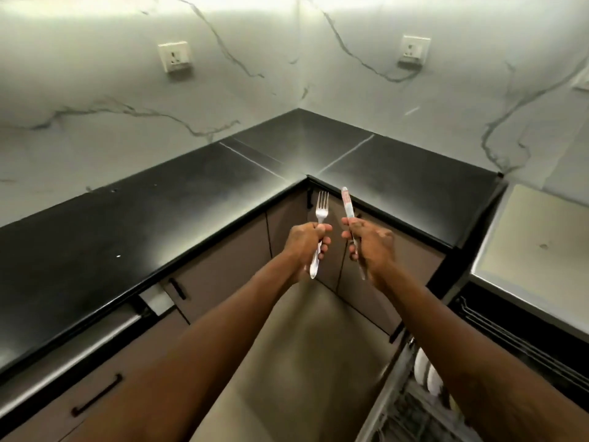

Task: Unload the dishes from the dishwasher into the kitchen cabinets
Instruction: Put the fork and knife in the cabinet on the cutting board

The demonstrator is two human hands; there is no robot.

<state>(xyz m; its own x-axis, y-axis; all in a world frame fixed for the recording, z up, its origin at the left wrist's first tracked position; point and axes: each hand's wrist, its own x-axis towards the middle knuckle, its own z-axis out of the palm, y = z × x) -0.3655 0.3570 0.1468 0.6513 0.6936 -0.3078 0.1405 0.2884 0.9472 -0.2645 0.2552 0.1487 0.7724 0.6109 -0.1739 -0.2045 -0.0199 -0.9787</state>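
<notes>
Black and glossy, the L-shaped tabletop [127,234] ran from the left edge of the frame into the corner at upper centre and out to the right. A white marble-patterned wall [95,90] with grey veins rose behind it. The left socket [173,57] sat at the upper left and the right socket [414,51] at the upper right.

Brown cabinet doors [223,275] stood shut under the tabletop. One short black handle [177,288] showed at centre left and a long black handle [97,398] at the lower left.

Both forearms reached in from the bottom of the frame. At the centre, the left hand [302,240] was curled round the stem of a metal fork [321,212], with the tines pointing up and the handle end sticking out below the fingers. Just to its right, the right hand [369,247] gripped a table knife [346,202], blade up, with its handle tip showing under the palm. The hands were close together but not touching, held over the brown floor [302,346] in front of the tabletop's inner corner.

At the lower right, the dishwasher rack [411,409] was pulled out, with white plates [427,374] standing on edge in it. Above it, at the right edge, lay a pale flat surface [535,244].
</notes>
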